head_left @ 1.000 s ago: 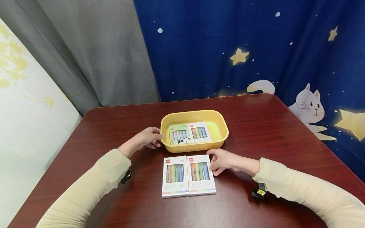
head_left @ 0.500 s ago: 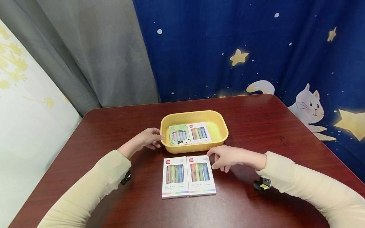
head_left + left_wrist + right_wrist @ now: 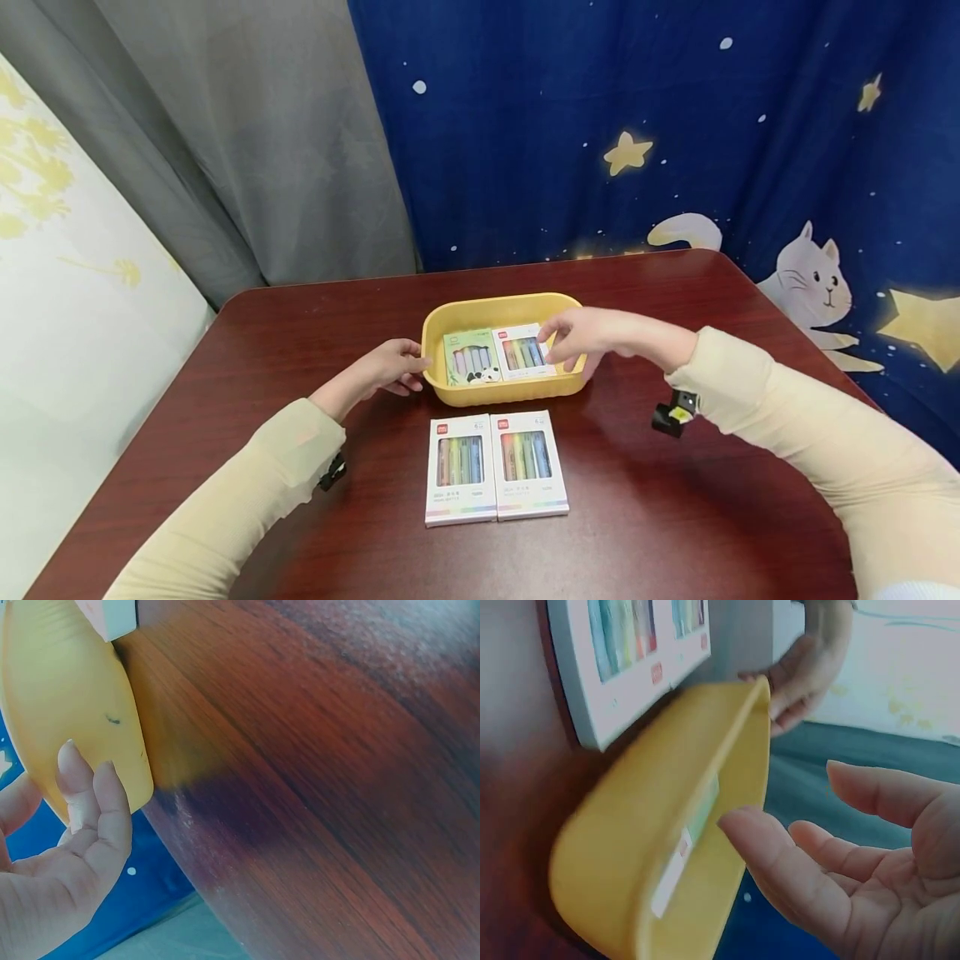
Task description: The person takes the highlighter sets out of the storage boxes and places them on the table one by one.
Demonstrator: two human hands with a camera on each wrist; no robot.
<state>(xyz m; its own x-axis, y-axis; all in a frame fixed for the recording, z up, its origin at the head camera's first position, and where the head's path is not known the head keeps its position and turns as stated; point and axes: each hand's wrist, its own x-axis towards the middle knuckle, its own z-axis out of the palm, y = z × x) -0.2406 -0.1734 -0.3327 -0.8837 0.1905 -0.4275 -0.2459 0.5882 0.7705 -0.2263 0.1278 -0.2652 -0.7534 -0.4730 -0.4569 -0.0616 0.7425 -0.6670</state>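
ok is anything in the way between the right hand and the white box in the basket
No, nothing visible. The right hand hovers over the right end of the basket, with nothing between it and the white box. The green box lies on the far side.

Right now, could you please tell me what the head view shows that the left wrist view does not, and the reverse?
Only the head view shows the right hand, the green panda box and the printed cat. Only the left wrist view shows a dark mark on the outer wall of the yellow basket. Both show that basket, the left hand, the table and the blue curtain.
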